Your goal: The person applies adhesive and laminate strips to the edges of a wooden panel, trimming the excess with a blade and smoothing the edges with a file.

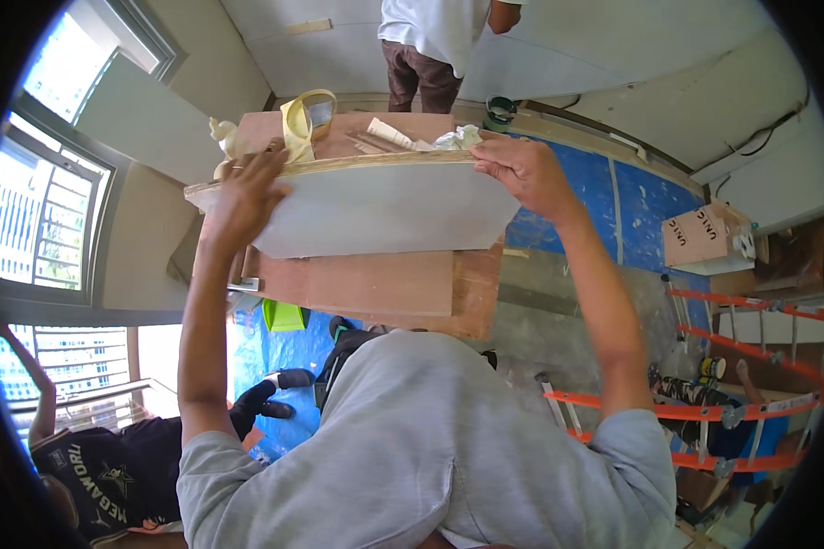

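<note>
Board [375,215] held up edge-on between both hands, over the plywood worktop [384,284].
We clamp its long top edge, left hand [247,197] fingers curled over one end, right hand [522,169] pinching the other, so the pale laminate face hangs level; tape loop [300,119] and scraps [430,139] sit just behind.

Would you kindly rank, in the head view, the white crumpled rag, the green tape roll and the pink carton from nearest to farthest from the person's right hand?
From the right hand:
1. White rag, just left of the hand, on the board top.
2. Green tape roll, behind the hand, on the floor by the wall.
3. Pink carton, far off to the right.
</note>
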The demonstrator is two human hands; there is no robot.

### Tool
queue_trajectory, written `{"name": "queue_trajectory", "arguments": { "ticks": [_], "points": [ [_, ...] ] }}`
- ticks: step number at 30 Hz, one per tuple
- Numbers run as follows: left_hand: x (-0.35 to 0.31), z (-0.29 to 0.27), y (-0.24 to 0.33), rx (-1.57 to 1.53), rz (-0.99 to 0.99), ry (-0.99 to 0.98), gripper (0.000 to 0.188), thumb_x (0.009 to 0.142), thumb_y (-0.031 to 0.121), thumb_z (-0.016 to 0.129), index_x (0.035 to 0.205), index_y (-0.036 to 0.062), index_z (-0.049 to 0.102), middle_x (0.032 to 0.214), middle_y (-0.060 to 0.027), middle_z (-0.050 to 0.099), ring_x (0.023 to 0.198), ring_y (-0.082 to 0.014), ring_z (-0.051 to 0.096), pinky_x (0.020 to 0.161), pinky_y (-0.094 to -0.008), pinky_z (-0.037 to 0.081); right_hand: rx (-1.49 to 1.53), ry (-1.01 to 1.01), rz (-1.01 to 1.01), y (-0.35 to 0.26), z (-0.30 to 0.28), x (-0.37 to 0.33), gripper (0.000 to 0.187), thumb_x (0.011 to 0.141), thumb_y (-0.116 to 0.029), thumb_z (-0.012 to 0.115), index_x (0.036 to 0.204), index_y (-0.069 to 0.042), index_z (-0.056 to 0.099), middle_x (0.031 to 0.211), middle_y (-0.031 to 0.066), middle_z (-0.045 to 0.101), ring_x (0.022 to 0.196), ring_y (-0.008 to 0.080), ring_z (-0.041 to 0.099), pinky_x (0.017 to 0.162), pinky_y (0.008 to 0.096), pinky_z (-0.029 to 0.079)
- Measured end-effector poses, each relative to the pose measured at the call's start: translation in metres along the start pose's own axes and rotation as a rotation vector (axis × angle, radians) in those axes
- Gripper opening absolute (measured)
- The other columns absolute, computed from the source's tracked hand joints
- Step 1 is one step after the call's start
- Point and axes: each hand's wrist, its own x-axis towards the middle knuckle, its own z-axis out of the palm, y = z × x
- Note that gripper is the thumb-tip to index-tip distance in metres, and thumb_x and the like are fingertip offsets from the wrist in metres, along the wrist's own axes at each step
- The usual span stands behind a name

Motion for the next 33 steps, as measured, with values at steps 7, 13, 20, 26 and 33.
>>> {"name": "queue_trajectory", "arguments": {
  "ticks": [7,13,20,26,33],
  "points": [
    [0.04,0.054,0.147,0.095,0.062,0.226,0.073,0.091,0.032,0.077,0.149,-0.0012,0.048,0.151,-0.0197,0.053,0.148,-0.0353,0.042,0.124,-0.0519,0.027,0.046,0.122,-0.052,-0.006,0.005,-0.006,0.021,0.085,-0.007,0.084,0.105,-0.004,0.08,0.11,0.0112,0.08,0.106,0.0278,0.077,0.086,0.0356,0.059],
    [0.05,0.056,0.188,-0.16,0.223,0.312,0.05,0.091,0.016,0.075,0.138,0.0059,0.062,0.137,-0.0102,0.064,0.128,-0.0307,0.06,0.112,-0.0486,0.041,0.049,0.18,-0.042,-0.025,0.002,-0.021,0.017,0.08,-0.003,0.085,0.093,-0.005,0.075,0.103,0.009,0.08,0.084,0.0252,0.075,0.072,0.035,0.058],
    [-0.004,0.045,0.137,0.057,0.179,0.42,0.045,0.091,0.008,0.07,0.136,0.013,0.067,0.139,-0.0053,0.067,0.133,-0.0291,0.059,0.113,-0.0477,0.04,-0.043,0.219,-0.111,-0.04,0.002,-0.04,0.017,0.081,-0.013,0.085,0.091,-0.009,0.072,0.103,0.0029,0.078,0.083,0.0234,0.072,0.069,0.0352,0.05],
    [-0.052,0.034,0.079,0.191,0.088,0.458,0.039,0.091,0.005,0.073,0.129,0.0134,0.072,0.139,-0.0037,0.07,0.139,-0.0274,0.058,0.12,-0.0454,0.037,-0.067,0.204,-0.126,-0.046,0.0,-0.044,0.021,0.077,-0.01,0.087,0.091,-0.01,0.071,0.104,0.0023,0.078,0.086,0.0226,0.073,0.07,0.0356,0.051],
    [-0.094,0.017,0.02,0.224,-0.02,0.441,0.04,0.093,0.008,0.073,0.133,0.0116,0.071,0.141,-0.0059,0.069,0.143,-0.0274,0.056,0.122,-0.046,0.033,-0.07,0.194,-0.121,-0.052,-0.001,-0.048,0.022,0.075,-0.009,0.088,0.091,-0.009,0.073,0.106,0.0038,0.079,0.089,0.0233,0.074,0.073,0.0361,0.054]
  ]
}}
